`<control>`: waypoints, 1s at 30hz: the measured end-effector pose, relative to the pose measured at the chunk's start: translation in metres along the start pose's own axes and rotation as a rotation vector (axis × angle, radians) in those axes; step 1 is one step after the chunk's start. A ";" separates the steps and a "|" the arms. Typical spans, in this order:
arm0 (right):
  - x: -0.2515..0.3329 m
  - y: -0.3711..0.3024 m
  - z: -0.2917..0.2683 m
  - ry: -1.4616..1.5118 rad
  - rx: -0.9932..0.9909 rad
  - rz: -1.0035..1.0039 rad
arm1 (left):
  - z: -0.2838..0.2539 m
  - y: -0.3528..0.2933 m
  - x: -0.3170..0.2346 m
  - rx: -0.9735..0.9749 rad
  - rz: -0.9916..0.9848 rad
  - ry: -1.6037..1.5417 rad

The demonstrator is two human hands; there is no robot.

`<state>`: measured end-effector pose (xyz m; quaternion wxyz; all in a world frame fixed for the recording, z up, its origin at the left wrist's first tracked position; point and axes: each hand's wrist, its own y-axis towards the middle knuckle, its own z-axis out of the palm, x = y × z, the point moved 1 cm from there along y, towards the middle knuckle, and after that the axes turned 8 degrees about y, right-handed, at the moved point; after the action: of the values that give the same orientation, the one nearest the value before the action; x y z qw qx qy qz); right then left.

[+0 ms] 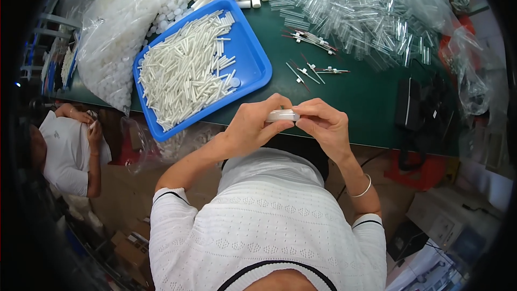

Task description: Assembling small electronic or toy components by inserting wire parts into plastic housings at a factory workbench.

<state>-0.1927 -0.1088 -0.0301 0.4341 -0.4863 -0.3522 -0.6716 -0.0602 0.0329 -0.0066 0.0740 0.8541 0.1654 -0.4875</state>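
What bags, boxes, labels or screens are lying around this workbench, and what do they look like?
Clear plastic bag: left of the blue tray, bulging with small white parts.
Clear plastic sheeting: far right of the bench, under a heap of clear tubes.
Cardboard boxes: on the floor, lower left, brown.
Black box: right end of the bench, flat.
No readable label or screen shows.

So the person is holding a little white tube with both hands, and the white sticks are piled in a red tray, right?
Not quite. The tray is blue, not red, as the head view shows. The rest holds: the left hand and right hand pinch a little white tube between them, and the white sticks are piled in that tray.
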 end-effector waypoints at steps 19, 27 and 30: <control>-0.014 0.004 -0.007 0.155 0.009 -0.053 | 0.015 0.002 0.002 -0.272 0.309 0.421; -0.020 0.006 -0.001 0.042 0.028 -0.087 | 0.016 -0.005 0.010 -0.184 0.227 0.164; -0.010 0.005 0.008 0.247 0.012 0.144 | 0.016 -0.009 0.017 0.048 0.005 -0.316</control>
<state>-0.1834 -0.1015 -0.0368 0.5242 -0.4210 -0.2645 -0.6914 -0.0683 0.0400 -0.0294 0.0798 0.7687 0.1379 -0.6194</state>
